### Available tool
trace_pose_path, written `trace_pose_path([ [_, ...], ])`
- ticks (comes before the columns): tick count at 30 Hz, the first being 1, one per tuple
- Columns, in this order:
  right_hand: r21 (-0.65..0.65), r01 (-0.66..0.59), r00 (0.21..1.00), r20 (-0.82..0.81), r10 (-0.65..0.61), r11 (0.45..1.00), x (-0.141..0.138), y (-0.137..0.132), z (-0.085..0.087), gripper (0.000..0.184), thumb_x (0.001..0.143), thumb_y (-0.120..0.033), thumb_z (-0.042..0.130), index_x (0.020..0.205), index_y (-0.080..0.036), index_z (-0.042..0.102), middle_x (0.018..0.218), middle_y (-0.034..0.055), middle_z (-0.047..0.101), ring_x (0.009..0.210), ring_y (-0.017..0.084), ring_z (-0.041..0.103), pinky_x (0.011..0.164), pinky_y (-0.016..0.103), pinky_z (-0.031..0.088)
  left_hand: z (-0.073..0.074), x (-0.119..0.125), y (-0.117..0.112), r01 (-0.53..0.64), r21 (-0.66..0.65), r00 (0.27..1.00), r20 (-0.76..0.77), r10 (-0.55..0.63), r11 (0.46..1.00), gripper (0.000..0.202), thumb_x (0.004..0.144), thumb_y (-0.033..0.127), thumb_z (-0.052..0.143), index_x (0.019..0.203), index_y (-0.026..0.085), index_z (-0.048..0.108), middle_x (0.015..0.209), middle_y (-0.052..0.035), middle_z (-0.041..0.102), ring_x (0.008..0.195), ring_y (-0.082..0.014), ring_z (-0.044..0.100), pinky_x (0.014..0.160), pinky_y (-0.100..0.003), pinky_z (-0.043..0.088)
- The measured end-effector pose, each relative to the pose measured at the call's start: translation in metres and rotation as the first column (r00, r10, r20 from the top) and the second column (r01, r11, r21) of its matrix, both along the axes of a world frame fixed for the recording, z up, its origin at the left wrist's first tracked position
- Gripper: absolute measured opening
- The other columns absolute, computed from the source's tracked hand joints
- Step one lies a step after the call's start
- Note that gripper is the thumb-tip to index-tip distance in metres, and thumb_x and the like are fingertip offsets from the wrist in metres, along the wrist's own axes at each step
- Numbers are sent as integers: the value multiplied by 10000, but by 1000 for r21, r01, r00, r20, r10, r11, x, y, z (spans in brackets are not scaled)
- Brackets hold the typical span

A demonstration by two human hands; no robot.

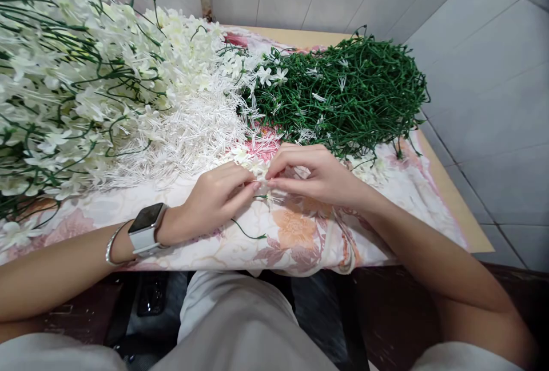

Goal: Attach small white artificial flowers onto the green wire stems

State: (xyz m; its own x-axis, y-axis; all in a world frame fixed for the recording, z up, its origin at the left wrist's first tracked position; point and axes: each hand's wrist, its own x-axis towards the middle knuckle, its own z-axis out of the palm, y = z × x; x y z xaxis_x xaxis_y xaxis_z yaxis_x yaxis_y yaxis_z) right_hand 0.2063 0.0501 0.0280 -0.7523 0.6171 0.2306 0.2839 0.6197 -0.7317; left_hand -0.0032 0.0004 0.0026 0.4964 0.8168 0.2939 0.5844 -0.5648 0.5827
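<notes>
My left hand (217,195), with a watch (148,222) on its wrist, pinches at a small white artificial flower piece (262,183). From the other side my right hand (311,174) closes thumb and forefinger on the same piece, so the fingertips of both hands almost meet. Its exact shape is partly covered by the fingers. A short green stem shows below the fingertips, and a curved green stem (249,232) lies nearer to me on the cloth. Just beyond my hands is a heap of thin white stamens (193,136).
White artificial flowers with green stems (86,96) are piled high at the left. A bundle of green plastic stems (347,91) lies at the back right. Floral cloth (295,231) covers the board (465,211). Tiled walls (484,91) stand behind and at the right.
</notes>
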Motion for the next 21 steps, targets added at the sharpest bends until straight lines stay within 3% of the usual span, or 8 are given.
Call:
trace_pose_path([
  [2, 111, 100, 993, 57, -106, 989, 3, 5, -2, 106, 843, -243, 582, 800, -152, 615, 769, 35, 620, 724, 134, 528, 695, 277, 408, 0, 0, 0, -30, -22, 999, 12, 30, 999, 208, 907, 219, 461, 762, 138, 586, 671, -4, 563, 629, -101, 490, 599, -223, 369],
  [4, 303, 177, 959, 162, -234, 936, 8, 13, -4, 109, 834, -247, 575, 791, -152, 604, 788, 56, 604, 775, 168, 507, 736, 318, 390, 0, -1, 0, -66, -60, 997, 23, 67, 996, 201, 896, 226, 484, 750, 138, 590, 661, 5, 561, 598, -91, 468, 572, -218, 352],
  [7, 462, 125, 890, 339, -304, 878, 17, 26, -9, 126, 814, -278, 580, 767, -163, 595, 794, 68, 570, 805, 200, 464, 752, 355, 359, 1, 0, 1, -103, -111, 993, 53, 109, 988, 208, 896, 247, 488, 750, 145, 595, 643, 16, 561, 567, -82, 454, 551, -213, 342],
  [14, 436, 69, 879, 399, -262, 897, 17, 28, -11, 116, 827, -209, 518, 733, -181, 581, 801, 64, 550, 814, 206, 446, 747, 360, 344, 1, -1, 1, -138, -225, 975, 143, 172, 965, 271, 914, 284, 455, 731, 144, 596, 603, 18, 544, 554, -87, 467, 545, -216, 352],
  [21, 422, 87, 884, 385, -265, 903, 18, 26, -5, 102, 832, -240, 530, 865, -175, 601, 880, 73, 555, 858, 214, 451, 781, 370, 354, 0, -1, 0, -125, -253, 966, 191, 176, 959, 254, 906, 284, 477, 759, 140, 625, 642, 15, 590, 583, -85, 511, 558, -214, 361],
])
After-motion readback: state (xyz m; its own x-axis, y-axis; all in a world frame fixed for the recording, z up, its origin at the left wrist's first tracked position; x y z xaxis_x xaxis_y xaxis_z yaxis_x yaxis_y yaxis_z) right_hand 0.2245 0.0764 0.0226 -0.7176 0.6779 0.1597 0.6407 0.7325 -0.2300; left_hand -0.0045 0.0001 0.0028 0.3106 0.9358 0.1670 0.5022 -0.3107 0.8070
